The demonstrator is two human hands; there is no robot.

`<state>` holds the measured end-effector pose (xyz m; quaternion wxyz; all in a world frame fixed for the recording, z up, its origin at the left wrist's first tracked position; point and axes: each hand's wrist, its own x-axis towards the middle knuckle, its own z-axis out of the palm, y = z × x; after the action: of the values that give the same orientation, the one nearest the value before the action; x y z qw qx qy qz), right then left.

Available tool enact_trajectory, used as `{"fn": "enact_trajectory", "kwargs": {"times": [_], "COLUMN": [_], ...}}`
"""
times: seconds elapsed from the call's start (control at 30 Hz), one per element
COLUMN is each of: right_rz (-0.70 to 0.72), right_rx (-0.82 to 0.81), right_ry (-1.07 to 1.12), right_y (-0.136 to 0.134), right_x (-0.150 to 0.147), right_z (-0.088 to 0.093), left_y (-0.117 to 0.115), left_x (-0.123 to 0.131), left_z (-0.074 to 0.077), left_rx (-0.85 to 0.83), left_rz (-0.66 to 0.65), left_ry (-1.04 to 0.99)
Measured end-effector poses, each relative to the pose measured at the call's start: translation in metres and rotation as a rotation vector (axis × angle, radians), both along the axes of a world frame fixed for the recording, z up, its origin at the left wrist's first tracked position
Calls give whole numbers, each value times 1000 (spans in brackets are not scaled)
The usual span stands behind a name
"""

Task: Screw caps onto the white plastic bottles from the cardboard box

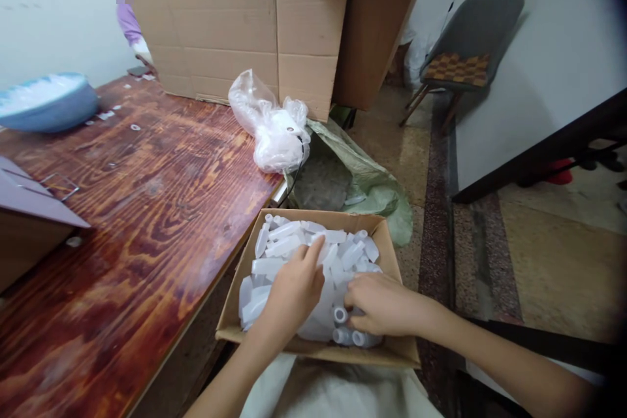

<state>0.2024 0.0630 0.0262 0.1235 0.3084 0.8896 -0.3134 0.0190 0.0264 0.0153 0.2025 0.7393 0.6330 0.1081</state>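
Many translucent bottles fill the carton: left hand at nine o'clock, forefinger extended; right hand at four, curled; grips I cannot tell.

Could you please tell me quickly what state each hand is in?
Left hand: index finger extended over the plastic bottles; grip cannot be told.
Right hand: fingers curled among the bottles; grip cannot be told.

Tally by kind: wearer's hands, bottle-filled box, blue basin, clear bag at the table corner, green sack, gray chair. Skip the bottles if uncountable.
Hands: 2 (left hand, right hand)
Bottle-filled box: 1
Blue basin: 1
Clear bag: 1
Green sack: 1
Gray chair: 1
Total: 7, bottles excluded; they overlap too much.
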Motion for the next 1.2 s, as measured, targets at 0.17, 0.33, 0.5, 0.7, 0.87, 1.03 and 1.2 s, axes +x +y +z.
{"fn": "enact_trajectory", "kwargs": {"times": [0.17,0.33,0.5,0.7,0.87,1.03,1.2], "right_rz": [-70,-295,-566,-663,-325,-189,-371], "right_rx": [-65,-140,-166,-25,462,516,287], "right_ry": [87,293,554,926,914,863,747], "right_y": [7,9,-12,-42,-44,-38,-37], "right_x": [4,10,-4,-10,0,0,-5], "right_z": [-4,7,15,13,12,17,24], "left_y": [-12,-23,-26,-30,-31,-35,-43], "left_x": [-6,-6,-4,3,11,13,10], "left_z": [7,18,26,28,28,26,28], "left_rx": [85,5,-85,-175,-288,-391,-93], "left_rz": [215,461,601,648,709,727,638], "left_ry": [-614,-1088,-1148,-1242,-1247,-1188,-1010]}}
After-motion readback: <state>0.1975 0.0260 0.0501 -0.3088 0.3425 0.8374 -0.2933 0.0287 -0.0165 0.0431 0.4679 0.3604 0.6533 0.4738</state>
